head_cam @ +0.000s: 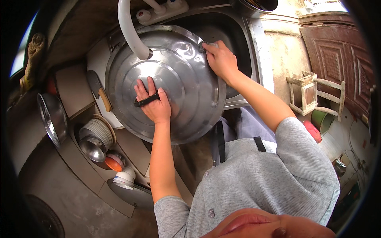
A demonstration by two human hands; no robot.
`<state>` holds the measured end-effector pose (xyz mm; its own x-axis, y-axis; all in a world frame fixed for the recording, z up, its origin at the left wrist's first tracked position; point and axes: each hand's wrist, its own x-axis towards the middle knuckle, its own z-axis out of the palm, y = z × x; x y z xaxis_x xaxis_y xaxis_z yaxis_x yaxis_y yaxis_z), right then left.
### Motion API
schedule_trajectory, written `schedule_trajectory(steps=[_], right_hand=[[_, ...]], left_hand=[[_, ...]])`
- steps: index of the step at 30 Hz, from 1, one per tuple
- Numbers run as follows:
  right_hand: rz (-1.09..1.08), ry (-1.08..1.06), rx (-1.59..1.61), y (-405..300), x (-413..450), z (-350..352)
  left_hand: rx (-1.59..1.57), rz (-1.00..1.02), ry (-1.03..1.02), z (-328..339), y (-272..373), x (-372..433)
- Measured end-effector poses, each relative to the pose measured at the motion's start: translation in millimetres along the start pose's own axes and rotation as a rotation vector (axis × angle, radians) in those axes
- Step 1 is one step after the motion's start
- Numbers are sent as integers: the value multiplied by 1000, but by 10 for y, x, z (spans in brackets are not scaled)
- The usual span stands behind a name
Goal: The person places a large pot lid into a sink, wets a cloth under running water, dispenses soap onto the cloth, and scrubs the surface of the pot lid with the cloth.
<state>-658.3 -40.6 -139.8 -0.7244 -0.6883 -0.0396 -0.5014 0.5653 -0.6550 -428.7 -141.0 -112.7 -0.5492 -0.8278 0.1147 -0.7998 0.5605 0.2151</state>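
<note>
A large round metal lid (pixel 193 104) with concentric rings lies over part of the sink (pixel 235 32); dents show near its upper right rim. My left hand (pixel 156 110) rests flat near the lid's middle, fingers spread, a black strap across its knuckles. At the upper right rim, my right hand (pixel 221 61) pinches a small greyish scrubber (pixel 209 44) against the metal. Most of that scrubber is hidden by the fingers. The white faucet spout (pixel 131 32) hangs over the lid, and no water shows from it.
Left of the lid lies a cleaver (pixel 101 92) with a wooden handle. Farther left are a metal basin (pixel 53 119), stacked plates (pixel 96 132), an orange bowl (pixel 114 162) and white bowls (pixel 125 178). A metal pot (pixel 253 9) stands behind the sink; a wooden chair (pixel 309 92) is at right.
</note>
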Motion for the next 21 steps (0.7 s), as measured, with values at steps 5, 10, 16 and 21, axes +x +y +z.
schedule_trajectory(steps=[5, 10, 16, 21], right_hand=[[-12, -41, 19, -80, 141, 7], [-87, -127, 207, 185, -73, -108], [-68, -278, 245, 316, -367, -356], [-73, -368, 250, 492, -456, -496]], left_hand=[[-15, -6, 50, -1, -53, 17], [-26, 13, 84, -22, -106, -31], [-91, -60, 44, -106, 12, -505], [-75, -57, 10, -208, 222, -820]])
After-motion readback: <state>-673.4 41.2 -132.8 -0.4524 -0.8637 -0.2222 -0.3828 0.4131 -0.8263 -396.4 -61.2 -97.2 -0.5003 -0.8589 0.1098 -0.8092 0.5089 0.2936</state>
